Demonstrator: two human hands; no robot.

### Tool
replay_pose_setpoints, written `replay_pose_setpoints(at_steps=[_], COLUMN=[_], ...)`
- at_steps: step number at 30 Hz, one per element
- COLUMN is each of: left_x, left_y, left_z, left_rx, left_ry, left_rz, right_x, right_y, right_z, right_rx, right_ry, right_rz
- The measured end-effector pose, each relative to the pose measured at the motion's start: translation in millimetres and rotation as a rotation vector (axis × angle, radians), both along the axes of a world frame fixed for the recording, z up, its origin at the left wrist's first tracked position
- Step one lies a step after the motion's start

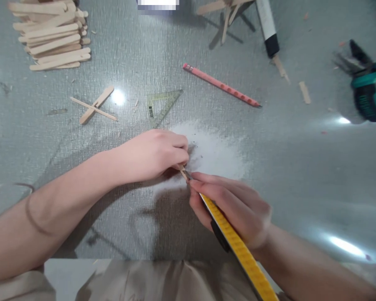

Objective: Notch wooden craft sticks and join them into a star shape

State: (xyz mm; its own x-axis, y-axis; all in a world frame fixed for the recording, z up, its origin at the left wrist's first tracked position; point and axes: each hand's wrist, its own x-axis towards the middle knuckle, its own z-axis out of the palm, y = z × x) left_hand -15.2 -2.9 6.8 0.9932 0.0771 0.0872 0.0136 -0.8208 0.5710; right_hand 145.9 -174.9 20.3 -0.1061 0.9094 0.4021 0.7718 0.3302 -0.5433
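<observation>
Where left grip [153, 154] pinches, stick [183, 171] protrudes.

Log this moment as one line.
left hand: pinching wooden stick | right hand: gripping yellow cutter, blade tip at stick | nearby: pink pencil

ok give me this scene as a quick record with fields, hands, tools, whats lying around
left hand: pinches a small wooden stick against the table
right hand: grips a yellow knife, tip at the stick
surface: grey table
top left: pile of wooden sticks
centre: crossed sticks, clear set square, pink pencil
right edge: teal pliers, blurred
</observation>
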Motion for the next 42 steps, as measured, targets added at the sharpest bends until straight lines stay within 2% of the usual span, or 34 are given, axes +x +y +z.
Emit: replay_pose_setpoints(at_steps=[9, 19, 23, 27, 29, 33, 37, 42], left_x=[0, 1, 0, 0, 0, 0, 0, -1], left_y=[-2, -5, -6, -7, -6, -5, -6, -4], left_z=[-0.9, 2.8, 9.3, 13.3, 12.2, 7.9, 7.9, 13.0], left_rx=[0.026, 0.021, 0.007, -0.022, -0.043, -0.099, -0.142, -0.204], left_ry=[-0.009, -0.027, 0.058, 0.117, 0.108, 0.074, 0.064, 0.064], left_rz=[-0.014, 0.004, 0.024, 0.019, 0.022, 0.044, 0.069, 0.08], right_x=[-5, -7, -4, -2, -2, 4, 19, 34], right_y=[-3, -4, -7, -10, -12, -13, -11, -6], right_z=[-1.1, -1.0, -5.2, -2.7, 0.0, 0.3, -2.3, 2.6], right_rx=[0.042, 0.026, 0.016, 0.084, 0.072, 0.047, 0.001, -0.08], right_ry=[-0.061, -0.06, -0.062, -0.063, -0.041, 0.042, 0.084, 0.013], right_rz=[-0.055, -0.044, -0.033, -0.02, -0.042, -0.189, -0.241, -0.318])
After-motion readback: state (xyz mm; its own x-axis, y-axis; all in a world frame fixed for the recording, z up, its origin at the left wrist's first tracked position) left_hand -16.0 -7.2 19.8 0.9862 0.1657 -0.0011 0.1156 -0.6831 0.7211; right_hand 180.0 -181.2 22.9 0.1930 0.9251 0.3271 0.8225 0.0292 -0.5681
